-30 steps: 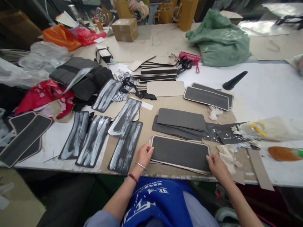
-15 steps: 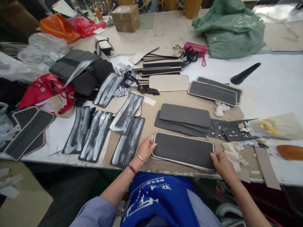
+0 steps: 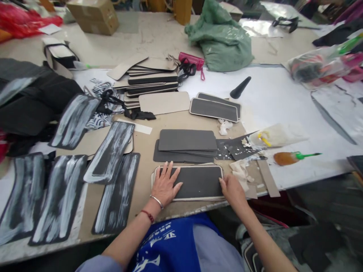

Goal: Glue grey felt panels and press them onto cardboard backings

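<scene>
A dark rectangular panel with a pale border [image 3: 198,183] lies on a small stack at the table's front edge. My left hand [image 3: 165,183] rests flat on its left end, fingers spread. At the right end, my right hand [image 3: 232,189] pinches the panel's edge between thumb and fingers. Just behind sit plain dark grey panels [image 3: 187,140]. To the left lie several dark panels streaked with white glue [image 3: 116,200]. Two more bordered panels [image 3: 214,109] overlap farther back.
Beige boards [image 3: 153,77] are piled at the back, near a green sack [image 3: 221,41] and a cardboard box [image 3: 93,17]. On the right are an orange bottle with a green nozzle [image 3: 285,158], a glue bag [image 3: 280,135] and a black cone [image 3: 240,87].
The view has swung right. My left hand has gone from pinching the panel's left edge to lying spread on top of it. The panel now sits straighter, less slanted.
</scene>
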A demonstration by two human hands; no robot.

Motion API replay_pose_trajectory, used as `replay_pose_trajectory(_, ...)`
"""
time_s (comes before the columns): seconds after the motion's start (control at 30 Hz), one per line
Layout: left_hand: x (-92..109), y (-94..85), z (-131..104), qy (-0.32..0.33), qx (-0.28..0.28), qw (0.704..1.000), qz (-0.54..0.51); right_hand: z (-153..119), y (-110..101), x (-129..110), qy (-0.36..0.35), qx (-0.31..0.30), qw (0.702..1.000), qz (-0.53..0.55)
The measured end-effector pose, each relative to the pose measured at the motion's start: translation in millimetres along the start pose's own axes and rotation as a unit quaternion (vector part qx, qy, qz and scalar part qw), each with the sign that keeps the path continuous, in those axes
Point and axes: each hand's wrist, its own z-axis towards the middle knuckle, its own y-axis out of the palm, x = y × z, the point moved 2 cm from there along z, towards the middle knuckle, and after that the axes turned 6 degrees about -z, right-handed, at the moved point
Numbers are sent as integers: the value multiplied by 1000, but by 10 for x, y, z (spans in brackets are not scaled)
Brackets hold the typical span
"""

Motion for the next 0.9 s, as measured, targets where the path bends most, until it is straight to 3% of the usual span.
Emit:
replay_pose_trajectory(0.07,-14,12,-9,3,2,1000,9,-67,-46,-255,-30,74,997,-15)
replay_pose_trajectory(0.13,-21,19,-19,9,1,1000,18,-134,-23,-643,-122,124,984,23)
replay_pose_trajectory(0.2,-26,29,-22,18,-5,999,26,-172,71,-1026,-252,115,959,58)
replay_pose_trajectory(0.27,-30,40,-19,26,-12,999,34,-167,179,-1231,-340,95,933,68)
replay_pose_trajectory(0.33,-31,45,-14,30,-15,999,41,-116,251,-1183,-363,80,927,58)
replay_pose_trajectory(0.57,-22,34,-1,15,-30,998,45,157,232,-328,-261,89,961,6)
replay_pose_trajectory(0.77,-3,30,17,-5,-43,998,37,171,277,-294,-256,103,961,17)
replay_pose_trajectory(0.9,-15,22,25,8,-26,1000,8,180,318,-199,-229,149,960,65)
